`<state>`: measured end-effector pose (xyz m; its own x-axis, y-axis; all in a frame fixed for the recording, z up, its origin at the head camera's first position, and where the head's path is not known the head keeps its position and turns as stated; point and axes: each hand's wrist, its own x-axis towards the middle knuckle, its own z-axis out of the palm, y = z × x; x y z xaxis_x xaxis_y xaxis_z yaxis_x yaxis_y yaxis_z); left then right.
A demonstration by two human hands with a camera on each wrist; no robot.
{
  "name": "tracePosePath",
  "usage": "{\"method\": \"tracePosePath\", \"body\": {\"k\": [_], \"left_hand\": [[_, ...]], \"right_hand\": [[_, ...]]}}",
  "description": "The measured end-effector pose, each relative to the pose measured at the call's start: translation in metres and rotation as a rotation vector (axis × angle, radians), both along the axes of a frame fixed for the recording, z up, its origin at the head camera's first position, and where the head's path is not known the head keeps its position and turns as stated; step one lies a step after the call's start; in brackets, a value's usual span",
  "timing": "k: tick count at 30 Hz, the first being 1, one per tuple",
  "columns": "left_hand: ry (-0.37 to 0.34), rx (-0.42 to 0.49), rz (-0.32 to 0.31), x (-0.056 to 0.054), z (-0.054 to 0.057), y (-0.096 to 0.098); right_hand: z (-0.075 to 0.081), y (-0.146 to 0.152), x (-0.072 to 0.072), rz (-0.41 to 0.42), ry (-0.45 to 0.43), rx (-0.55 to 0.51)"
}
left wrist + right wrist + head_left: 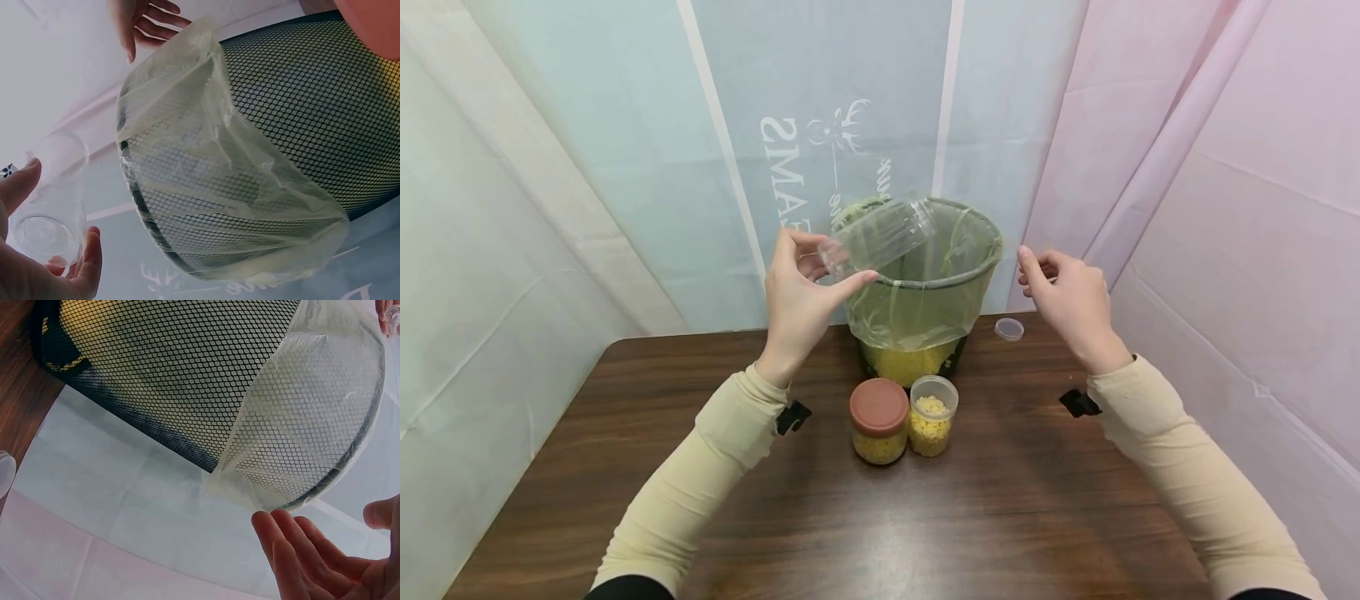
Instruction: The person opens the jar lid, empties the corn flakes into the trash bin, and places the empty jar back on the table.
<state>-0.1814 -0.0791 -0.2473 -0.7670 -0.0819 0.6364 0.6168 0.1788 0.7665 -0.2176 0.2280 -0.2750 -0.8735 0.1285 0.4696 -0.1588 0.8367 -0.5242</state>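
My left hand (pixel 801 292) grips an empty clear plastic jar (pixel 883 237) near its base and holds it tilted above the rim of a mesh waste bin (pixel 906 362). Fingers and thumb sit on either side of that jar (pixel 75 206) in the left wrist view. A pale green plastic bag (pixel 910 317) lines the bin and folds down over its rim. To the right of the rim hovers my right hand (pixel 1067 296), its fingers loosely bent with nothing held. Seen from the right wrist, its fingertips (pixel 262 519) come close to the bag's edge; contact is unclear.
In front of the bin stand a jar with a reddish lid (pixel 878 408) and an uncovered clear jar of yellow bits (pixel 932 421), side by side. A small clear lid (pixel 1009 329) lies right of the bin on the brown wooden table (pixel 880 533). Fabric curtains (pixel 625 150) enclose the back and sides.
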Motion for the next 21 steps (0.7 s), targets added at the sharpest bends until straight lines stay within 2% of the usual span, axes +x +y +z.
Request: {"method": "tracePosePath", "body": {"k": [6,9,15,21], "left_hand": [[-0.023,0.017,-0.012,0.002,-0.007,-0.002],[-0.041,0.023,0.003,0.003,-0.012,-0.004],[-0.016,0.031,0.03,0.002,-0.019,-0.007],[-0.056,0.062,0.05,0.002,-0.026,-0.013]], "right_hand": [[-0.004,0.001,0.004,0.011,-0.001,0.008],[-0.007,0.002,0.006,0.015,-0.002,0.015],[-0.013,0.003,0.009,0.014,-0.01,0.038],[-0.021,0.005,0.011,0.037,-0.037,0.046]]}}
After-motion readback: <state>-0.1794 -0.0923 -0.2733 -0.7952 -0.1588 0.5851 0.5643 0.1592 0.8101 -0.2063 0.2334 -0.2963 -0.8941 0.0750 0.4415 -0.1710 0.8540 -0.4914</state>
